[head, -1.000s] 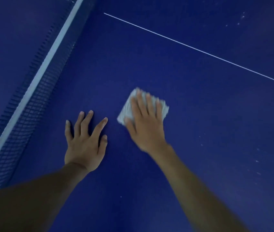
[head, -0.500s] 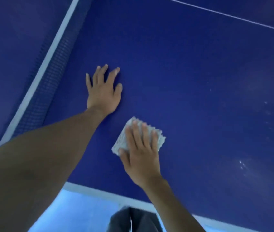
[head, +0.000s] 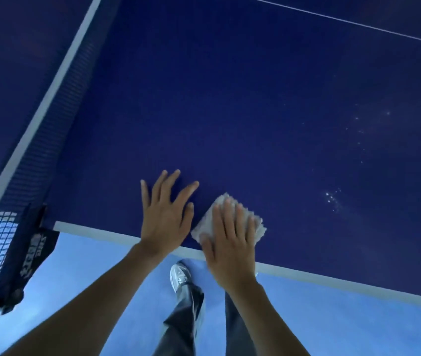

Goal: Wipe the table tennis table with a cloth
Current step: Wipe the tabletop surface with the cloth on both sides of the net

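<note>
— What is the surface like?

— The worktop point(head: 230, 111) is dark blue and matt. A white band point(head: 96, 228) runs along its near edge, and a thin white line point(head: 345, 21) crosses the far right corner. Pale specks point(head: 332, 199) are scattered over the right part, some clustered, some faint and spread out.

— And the cloth?

— The cloth point(head: 258, 227) is whitish, folded small, and lies flat on the worktop just inside the near edge. The right hand point(head: 230, 242) covers most of it, with the fingers straight and pressed down, not curled round it. Its wrist reaches past the white band.

— The other hand?

— The left hand point(head: 164, 214) lies flat on the bare worktop just left of the cloth, fingers spread, holding nothing. Its thumb is close to the cloth's left edge, but I cannot tell whether they touch.

— What else is around?

— A net point(head: 37, 155) with a white top tape runs from the near left to the far middle. A dark clamp point(head: 32, 253) at the near left corner bears white lettering too blurred to read. Below the edge is a light blue floor point(head: 88, 265). Dark trousers point(head: 186, 317) and a pale shoe point(head: 179, 274) show between the forearms.
</note>
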